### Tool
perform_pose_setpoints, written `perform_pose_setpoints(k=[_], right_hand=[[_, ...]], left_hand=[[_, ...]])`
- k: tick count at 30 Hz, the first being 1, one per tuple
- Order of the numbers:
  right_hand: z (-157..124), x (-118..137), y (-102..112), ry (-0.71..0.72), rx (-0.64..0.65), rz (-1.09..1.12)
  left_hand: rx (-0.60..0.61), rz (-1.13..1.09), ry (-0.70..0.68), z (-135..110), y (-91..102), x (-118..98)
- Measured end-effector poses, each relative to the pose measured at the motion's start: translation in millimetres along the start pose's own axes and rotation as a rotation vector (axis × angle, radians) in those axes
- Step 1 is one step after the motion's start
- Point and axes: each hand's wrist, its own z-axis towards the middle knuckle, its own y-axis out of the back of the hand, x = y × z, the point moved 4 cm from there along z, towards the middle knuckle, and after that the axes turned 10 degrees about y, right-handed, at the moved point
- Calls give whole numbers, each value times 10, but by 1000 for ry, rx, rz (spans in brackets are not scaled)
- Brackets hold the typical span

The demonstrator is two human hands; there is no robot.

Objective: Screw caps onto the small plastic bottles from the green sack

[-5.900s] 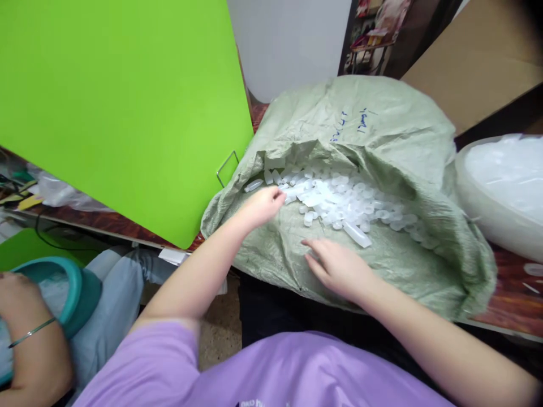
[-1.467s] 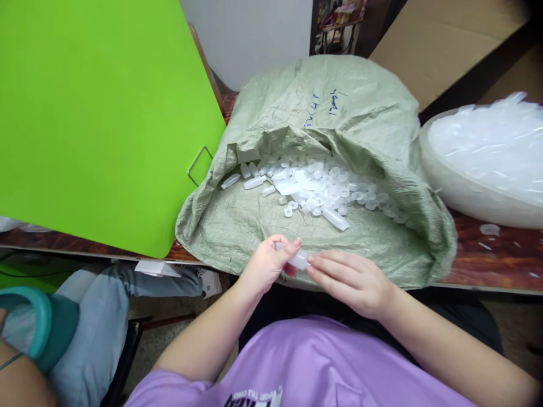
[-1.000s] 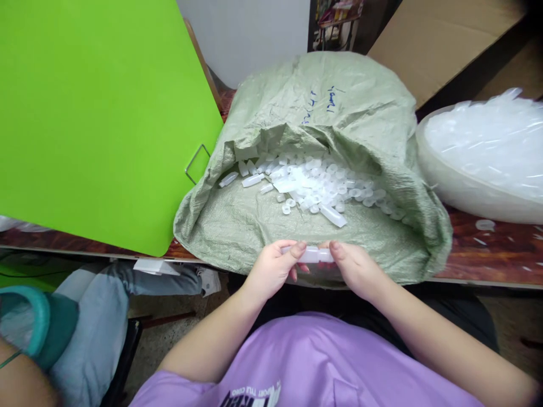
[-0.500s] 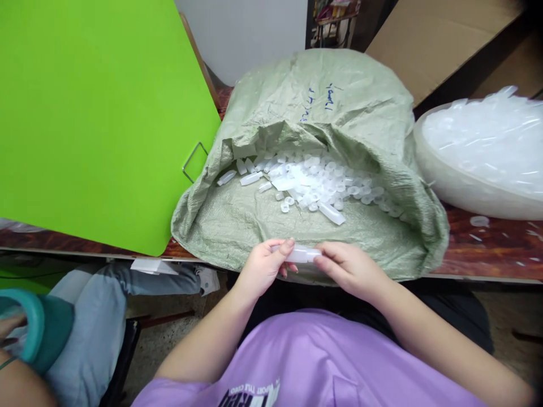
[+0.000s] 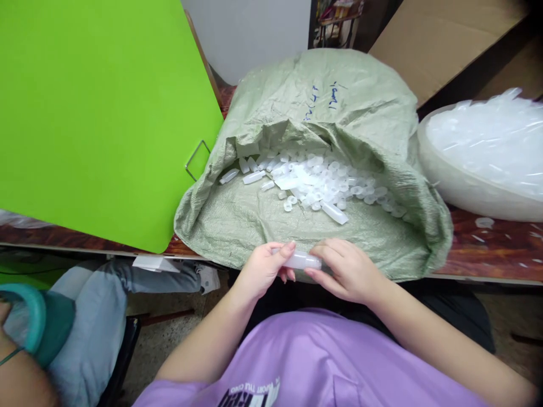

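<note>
In the head view my left hand (image 5: 266,268) is closed round one end of a small translucent white plastic tube (image 5: 301,260), thumb on top. At the tube's narrower right end, my right hand (image 5: 350,268) has its thumb below and curled fingers above, gripping that end. Both hands are just in front of the mouth of a pale green woven sack (image 5: 237,226). Inside the sack mouth is a heap of similar white tubes and small ring-like caps (image 5: 314,175). One loose tube (image 5: 335,212) lies at the heap's front edge.
On the right, a large translucent tub (image 5: 462,195) is heaped with white plastic pieces. A bright green board (image 5: 97,113) stands left of the sack, cardboard (image 5: 445,45) behind it. At lower left, another person's arm (image 5: 21,373) reaches into a teal bucket (image 5: 57,322).
My right hand's fingers have shifted at the tube's right end, curling higher and wider, with the thumb lower. My left hand keeps its hold. The view has shifted slightly.
</note>
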Motion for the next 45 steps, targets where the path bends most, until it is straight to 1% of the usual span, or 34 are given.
perform_pose_setpoints(k=[2, 4, 5, 7, 9, 11, 12, 14, 16, 18, 20, 21, 23, 25, 26, 28, 29, 30, 31, 32, 33, 34, 35, 36, 37, 39, 40, 42, 45], right_hand=[[9, 15, -54, -33, 39, 163], [9, 30, -130, -112, 16, 391], [6, 40, -179, -160, -5, 508], [-2, 62, -288, -272, -38, 718], [2, 89, -377, -376, -34, 863], [34, 115, -408, -436, 38, 913], [66, 128, -397, -430, 106, 903], [165, 134, -325, -356, 254, 817], [311, 63, -211, -275, 330, 599], [496, -99, -108, -259, 322, 237], [692, -284, -70, -268, 297, -154], [782, -361, -90, -262, 299, -289], [926, -485, -184, -253, 316, -407], [1010, -559, -294, -243, 344, -417], [1030, -580, -337, -237, 358, -421], [1037, -603, -391, -235, 379, -430], [1029, -609, -400, -240, 383, -434], [1017, -612, -402, -248, 385, -436], [1003, -612, -399, -254, 386, -435], [987, -607, -393, -257, 388, -431], [969, -597, -386, -258, 393, -421], [948, -580, -377, -259, 399, -408], [923, -557, -363, -261, 405, -393], [893, -528, -343, -265, 408, -376], [857, -494, -317, -269, 406, -358], [767, -413, -246, -266, 389, -315], [713, -370, -206, -255, 380, -297], [587, -295, -124, -239, 342, -224], [373, -260, -25, -295, 218, 12]], left_hand=[[81, -14, 24, -35, -3, 9], [144, -21, 35, -76, -4, 19], [156, -22, 33, -94, -3, 25], [142, -27, 17, -123, 7, 40], [110, -29, -3, -144, 30, 69], [73, -46, -13, -172, 86, 127], [68, -66, -2, -190, 122, 173], [120, -106, 74, -231, 187, 311], [231, -101, 212, -268, 220, 501], [300, -53, 335, -275, 232, 697], [282, 4, 377, -233, 229, 840], [268, 47, 373, -203, 217, 880], [272, 209, 350, -163, 171, 885], [312, 451, 315, -177, 130, 769], [342, 565, 283, -204, 117, 660], [408, 716, 182, -269, 112, 341], [442, 745, 121, -285, 121, 148], [451, 759, 66, -270, 146, -56], [400, 769, 19, -208, 199, -263], [247, 789, -43, -95, 289, -478], [14, 859, -112, 52, 409, -688], [-237, 989, -167, 212, 529, -873], [-446, 1168, -176, 386, 628, -1015], [-602, 1345, -143, 569, 708, -1113], [-664, 1395, -138, 752, 764, -1180], [-700, 1462, -125, 1069, 840, -1232], [-701, 1478, -116, 1188, 869, -1233], [-709, 1512, -91, 1337, 917, -1214], [-725, 1537, -58, 1379, 970, -1199]])
